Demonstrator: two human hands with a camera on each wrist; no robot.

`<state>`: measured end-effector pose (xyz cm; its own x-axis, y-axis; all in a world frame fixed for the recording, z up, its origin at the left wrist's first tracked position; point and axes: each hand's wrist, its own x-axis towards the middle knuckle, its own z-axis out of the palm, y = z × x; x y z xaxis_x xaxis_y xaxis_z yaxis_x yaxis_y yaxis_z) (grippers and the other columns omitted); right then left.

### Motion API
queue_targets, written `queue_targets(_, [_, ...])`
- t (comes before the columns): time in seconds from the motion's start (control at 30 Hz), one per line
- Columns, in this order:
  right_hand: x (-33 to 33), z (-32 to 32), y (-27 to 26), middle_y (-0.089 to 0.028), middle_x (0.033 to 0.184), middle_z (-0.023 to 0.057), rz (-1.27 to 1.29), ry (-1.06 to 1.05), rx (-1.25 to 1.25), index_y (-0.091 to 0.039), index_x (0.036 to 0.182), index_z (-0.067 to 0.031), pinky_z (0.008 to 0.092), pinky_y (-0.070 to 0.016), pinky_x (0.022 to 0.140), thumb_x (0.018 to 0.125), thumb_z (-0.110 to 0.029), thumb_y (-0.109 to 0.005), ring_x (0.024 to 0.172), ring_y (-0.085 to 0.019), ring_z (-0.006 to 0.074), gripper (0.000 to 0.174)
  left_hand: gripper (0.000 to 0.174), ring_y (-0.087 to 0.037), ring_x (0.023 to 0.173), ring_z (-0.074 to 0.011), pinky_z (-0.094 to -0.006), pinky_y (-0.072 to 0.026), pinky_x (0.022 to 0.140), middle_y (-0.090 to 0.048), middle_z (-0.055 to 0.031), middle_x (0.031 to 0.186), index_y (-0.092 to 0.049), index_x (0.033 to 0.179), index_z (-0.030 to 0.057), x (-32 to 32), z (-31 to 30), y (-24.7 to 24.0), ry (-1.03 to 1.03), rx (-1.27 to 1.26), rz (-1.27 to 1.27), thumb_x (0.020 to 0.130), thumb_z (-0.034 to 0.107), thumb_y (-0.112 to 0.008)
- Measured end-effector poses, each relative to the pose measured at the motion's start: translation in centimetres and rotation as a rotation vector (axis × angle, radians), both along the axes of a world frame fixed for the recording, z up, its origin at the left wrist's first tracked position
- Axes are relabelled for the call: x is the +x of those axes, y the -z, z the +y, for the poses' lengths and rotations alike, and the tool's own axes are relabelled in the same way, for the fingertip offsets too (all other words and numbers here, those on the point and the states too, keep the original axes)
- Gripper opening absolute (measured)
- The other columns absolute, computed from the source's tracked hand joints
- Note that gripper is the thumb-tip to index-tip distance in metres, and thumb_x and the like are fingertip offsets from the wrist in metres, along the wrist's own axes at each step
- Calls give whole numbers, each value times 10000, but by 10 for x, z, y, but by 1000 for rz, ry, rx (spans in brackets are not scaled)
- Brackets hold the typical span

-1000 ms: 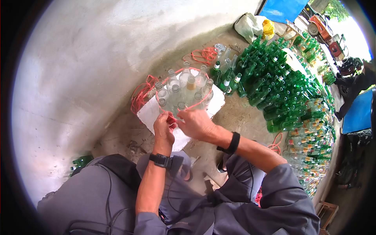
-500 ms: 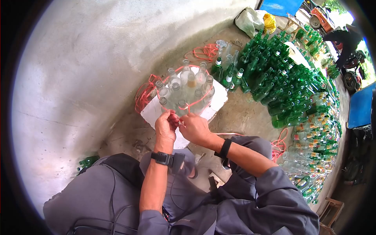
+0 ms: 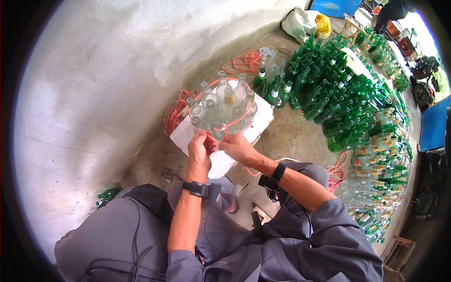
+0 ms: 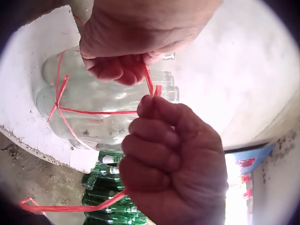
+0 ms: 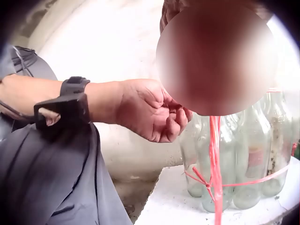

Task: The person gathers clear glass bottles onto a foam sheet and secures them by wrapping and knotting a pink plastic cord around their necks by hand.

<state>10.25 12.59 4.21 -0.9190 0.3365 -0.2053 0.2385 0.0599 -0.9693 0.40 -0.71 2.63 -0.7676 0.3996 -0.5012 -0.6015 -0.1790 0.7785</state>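
Observation:
Several clear glass bottles (image 3: 211, 112) stand upright in a cluster on a white slab (image 3: 183, 136). Red plastic twine (image 4: 98, 112) circles them low down, with a knot at one side, and a second loop runs round their upper parts. At the near side of the cluster, my left hand (image 3: 201, 150) holds the upper twine with curled fingers. Right beside it, my right hand (image 3: 238, 149) pinches the twine between thumb and forefinger, and a long tail hangs from its fist. A blurred disc hides most of the right hand in the right wrist view.
Many green bottles (image 3: 319, 94) cover the floor to the right, with clear ones nearer. Tangled red twine (image 3: 175, 115) lies left of the slab and more (image 3: 337, 171) at the right knee. A pale wall (image 3: 94, 84) rises at the left. Sacks (image 3: 299, 28) sit at the back.
My hands stay close together at the twine; the right one has shifted slightly right. The twine tail now hangs beside the right wrist. A person in the background has moved away.

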Motion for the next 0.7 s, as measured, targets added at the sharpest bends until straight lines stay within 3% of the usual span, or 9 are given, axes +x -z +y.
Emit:
queue_targets(0.03, [0,4,1,-582,575,82,72,-25,120,-676,776,72,353,-465,527,848,-163,-620,559,-545,130,251,217,-586,636,-127,-275,-477,560,-630,-14,799,-641,1050,44,2,1,-2,28,-29,46,999,240,-563])
queue_targets(0.1, [0,13,-1,-579,567,86,65,-10,84,-680,758,65,358,-465,531,832,-162,-627,558,-539,127,245,232,-595,660,-123,-272,-480,567,-647,-20,851,-639,1098,35,8,2,-4,55,-63,92,991,222,-552])
queue_targets(0.2, [-2,25,-11,-574,555,94,13,0,57,-681,730,61,363,-470,542,813,-159,-632,563,-535,121,241,422,-610,688,-113,-253,-462,567,-654,-82,1065,-619,1245,7,21,5,-8,-21,22,109,842,101,-535])
queue_targets(0.23, [-3,28,-14,-572,550,99,-32,-6,69,-679,721,64,363,-475,550,808,-157,-630,569,-537,116,243,422,-610,688,-113,-253,-462,567,-654,-82,1065,-619,1245,7,27,7,-9,-23,19,110,842,101,-535])
queue_targets(0.33, [-5,32,-15,-610,589,170,11,-19,158,-688,733,48,394,-510,585,798,-156,-632,561,-615,218,221,432,-607,776,-117,-243,-460,604,-574,-96,1206,-583,1250,-21,39,4,-5,117,-182,354,843,126,-576])
queue_targets(0.47, [-2,30,-33,-642,667,239,47,-23,309,-676,737,42,452,-535,631,804,-166,-632,625,-669,380,222,472,-626,763,-116,-271,-509,649,-594,-113,1172,-585,1300,1,26,1,54,180,-458,643,864,175,-634])
queue_targets(0.57, [-1,29,-34,-634,666,255,52,-29,307,-667,740,51,461,-538,641,814,-171,-625,651,-673,408,237,525,-638,761,-170,-322,-536,706,-573,-107,1145,-587,1303,9,39,24,31,0,-370,858,856,254,-716])
queue_targets(0.63, [-3,31,-28,-626,662,263,67,-26,317,-665,740,55,462,-536,636,814,-168,-624,645,-670,412,239,617,-642,855,-235,-369,-534,761,-564,-111,1097,-584,1319,15,42,28,16,62,-692,961,819,313,-787])
queue_targets(0.7, [-2,31,-23,-619,658,271,72,-22,324,-662,741,59,464,-535,630,815,-165,-622,638,-666,416,240,633,-636,877,-253,-380,-530,785,-562,-111,1086,-593,1317,23,38,32,22,43,-800,1027,804,328,-804])
